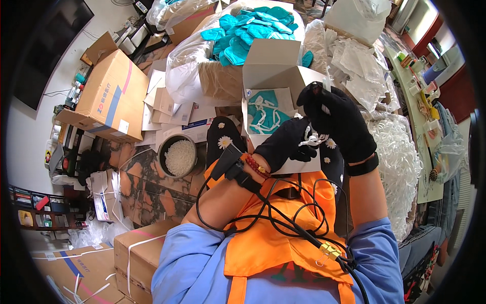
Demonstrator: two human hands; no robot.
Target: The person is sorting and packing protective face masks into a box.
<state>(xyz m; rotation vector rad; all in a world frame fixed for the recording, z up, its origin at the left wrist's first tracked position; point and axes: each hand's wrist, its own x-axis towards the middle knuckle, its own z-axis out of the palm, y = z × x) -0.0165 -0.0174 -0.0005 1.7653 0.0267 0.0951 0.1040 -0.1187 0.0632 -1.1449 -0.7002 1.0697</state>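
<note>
1. the left hand, in a black glove, is near the middle of the frame, at the lower right edge of the opened white cardboard box; its fingers are bent and close on a small bunch of white straps.
2. the right hand, also black-gloved, is raised right of centre, just beside those straps; its fingers are curled, with a bit of white showing among them, but i cannot tell what they pinch.
3. inside the box, in the centre of the frame, lies a teal folded mask with loose white loops across it.
4. at top centre, a heap of teal masks fills a plastic-lined carton.
5. along the right side is a mass of white strips, below crumpled clear plastic bags.
6. left of centre, a round bucket holds white pellet-like pieces.
7. a large brown carton is at upper left, and a strapped brown box at lower left.
8. black cables loop over the orange apron at lower centre; a red beaded bracelet circles the left wrist.
</note>
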